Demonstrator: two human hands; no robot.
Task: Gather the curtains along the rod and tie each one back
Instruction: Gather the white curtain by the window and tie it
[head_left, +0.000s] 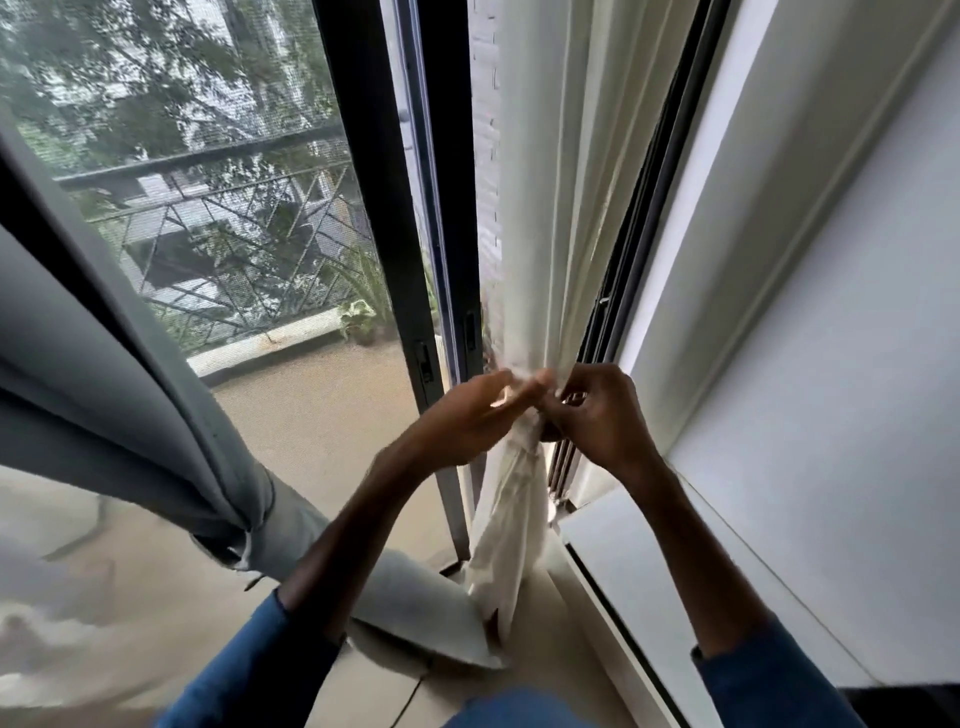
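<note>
A cream curtain (545, 208) hangs gathered in narrow folds against the right side of the window. At waist height it is cinched, and its lower part (511, 535) hangs bunched below. My left hand (472, 415) and my right hand (597, 410) meet at the cinched spot, both pinching a thin pale tie strip between fingertips. The left hand is blurred. A grey curtain (130, 415) at the left is gathered and bound by a tie (244, 540) low down.
A dark sliding door frame (395, 208) stands in the middle, with a mesh screen and a balcony railing (218, 218) beyond. A white wall (831, 312) fills the right side. A white ledge (613, 525) runs below the right hand.
</note>
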